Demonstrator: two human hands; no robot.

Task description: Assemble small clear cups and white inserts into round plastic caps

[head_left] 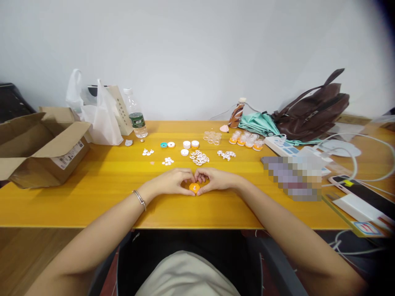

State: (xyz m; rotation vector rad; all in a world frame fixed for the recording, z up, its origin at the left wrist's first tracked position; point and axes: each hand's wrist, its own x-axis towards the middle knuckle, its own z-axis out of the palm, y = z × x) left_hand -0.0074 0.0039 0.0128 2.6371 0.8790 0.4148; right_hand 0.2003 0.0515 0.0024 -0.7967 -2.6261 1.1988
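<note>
My left hand (175, 181) and my right hand (216, 179) meet at the middle of the table, fingers curled inward. Between them is a small round orange piece (191, 188) with a pale centre. Both thumbs press at its near edge, and the curled fingers are behind it; how they grip its far side is partly hidden. Just beyond my hands lie a heap of white openwork plastic pieces (199, 158) and several small white discs (168, 161). White round caps (187, 144) stand behind these, one over an orange base, beside a teal ring (163, 145).
Clear plastic cups (212, 137) and orange-based clear assemblies (246, 139) stand farther back. A cardboard box (46, 164), plastic bag (103, 119) and water bottle (135, 115) occupy the left. On the right are a brown bottle (237, 114), a backpack (317, 109), a power strip (282, 146), cables and a phone (364, 197).
</note>
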